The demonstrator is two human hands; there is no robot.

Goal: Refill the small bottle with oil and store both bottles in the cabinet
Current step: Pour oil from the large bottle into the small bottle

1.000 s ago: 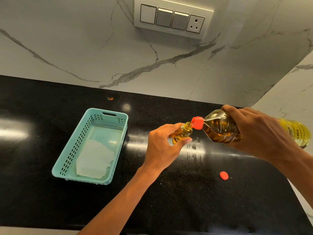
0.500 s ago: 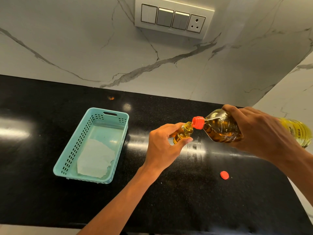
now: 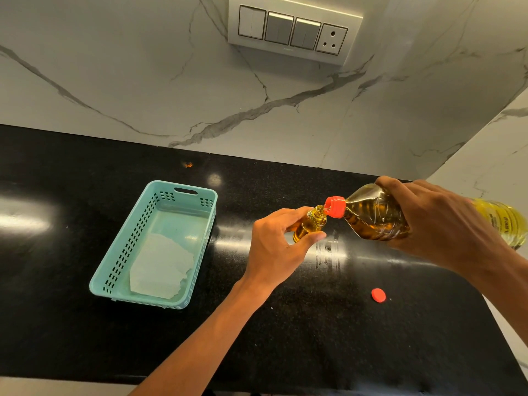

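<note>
The small bottle (image 3: 310, 224) is held above the black tabletop (image 3: 314, 338), tilted slightly, its open neck up and amber oil filling its lower part. The left hand (image 3: 278, 247) is closed around it, thumb and fingertips pinching the body just below the neck. Touching that open neck is the red spout (image 3: 335, 206) of the large oil bottle (image 3: 377, 215), which is tipped almost level with its mouth pointing left; whether oil is actually running between the two is hard to make out. The right hand (image 3: 440, 221) is wrapped tightly over the large bottle's shoulder, covering its middle, with the yellow-labelled end showing past the wrist. A small red cap (image 3: 378, 295) lies on the tabletop below the right forearm, well apart from both bottles. To the left sits a teal perforated basket (image 3: 114, 275) with a crumpled white paper (image 3: 160, 270) lying in it. Behind, a switch panel (image 3: 291, 32) is set in the marble wall.
</note>
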